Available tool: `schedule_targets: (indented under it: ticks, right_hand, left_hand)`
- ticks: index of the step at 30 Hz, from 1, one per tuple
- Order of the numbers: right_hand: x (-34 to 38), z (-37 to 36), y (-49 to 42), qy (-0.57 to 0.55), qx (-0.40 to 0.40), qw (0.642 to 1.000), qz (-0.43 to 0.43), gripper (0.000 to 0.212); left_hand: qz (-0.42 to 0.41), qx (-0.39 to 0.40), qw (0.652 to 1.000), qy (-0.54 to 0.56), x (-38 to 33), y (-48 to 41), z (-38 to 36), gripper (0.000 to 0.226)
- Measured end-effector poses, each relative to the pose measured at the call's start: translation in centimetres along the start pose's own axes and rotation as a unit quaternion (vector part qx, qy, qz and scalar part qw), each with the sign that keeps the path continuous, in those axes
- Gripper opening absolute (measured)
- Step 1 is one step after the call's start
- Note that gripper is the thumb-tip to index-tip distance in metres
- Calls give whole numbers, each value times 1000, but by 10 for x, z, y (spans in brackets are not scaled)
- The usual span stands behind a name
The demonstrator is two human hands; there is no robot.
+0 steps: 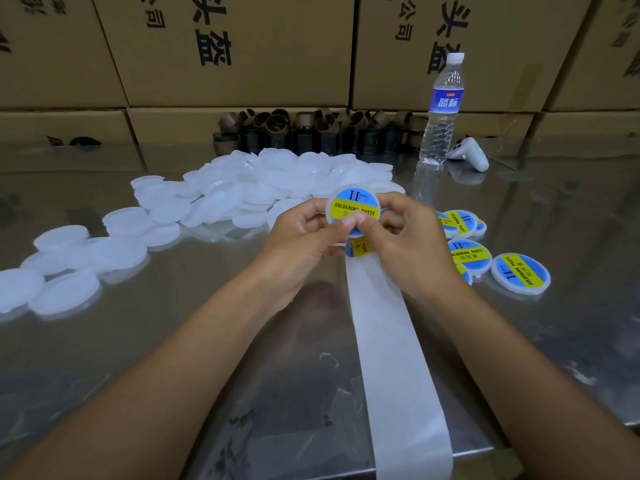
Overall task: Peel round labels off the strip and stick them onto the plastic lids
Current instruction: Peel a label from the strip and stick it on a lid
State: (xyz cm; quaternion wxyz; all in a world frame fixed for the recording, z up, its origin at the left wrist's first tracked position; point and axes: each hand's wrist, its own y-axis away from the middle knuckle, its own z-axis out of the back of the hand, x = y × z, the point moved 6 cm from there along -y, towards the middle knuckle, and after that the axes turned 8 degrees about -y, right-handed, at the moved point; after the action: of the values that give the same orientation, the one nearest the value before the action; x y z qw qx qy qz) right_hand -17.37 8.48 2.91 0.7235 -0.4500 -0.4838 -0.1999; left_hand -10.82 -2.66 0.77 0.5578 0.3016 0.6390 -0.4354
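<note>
Both hands hold one white plastic lid [352, 206] upright above the table, its blue and yellow "SOLDERING PASTE" round label facing me. My left hand [304, 233] grips its left edge and my right hand [405, 237] its right edge, both thumbs pressing on the label's lower part. Just below the hands another round label [358, 248] sits on the white backing strip [391, 348], which runs down over the table's front edge. Several labelled lids [519, 273] lie to the right. A big pile of bare white lids [242, 188] lies to the left and behind.
A clear water bottle [441, 109] stands at the back right, with a white controller [469, 154] beside it. A row of empty brown cardboard cores [311, 131] lines the back, in front of stacked cardboard boxes [225, 50]. The shiny metal table [173, 341] ends near the bottom.
</note>
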Motion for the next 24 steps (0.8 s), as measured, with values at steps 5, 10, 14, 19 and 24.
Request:
schedule_targets:
  ticks: [5,10,14,19,24]
  right_hand:
    - [-2,3,-1,-8,-25,1000,-3,16]
    - [-6,6,-2,-1,-34,999,2,12]
    - [-7,5,-3,2,-25,1000,0,8]
    - [-4,5,-3,12,-26,1000,7,10]
    - [-2,-1,-1,9,13,1000,-3,30]
  left_hand:
    - [-4,1,1000,-9,0,0,-1,19]
    - [-3,-20,1000,-10,0,0,4,19]
    - [2,-24,1000,-11,1,-1,4,17]
    - [14,-39,999,4,2,-2,7,9]
    - [11,-53,998,8,1,-2,11,11]
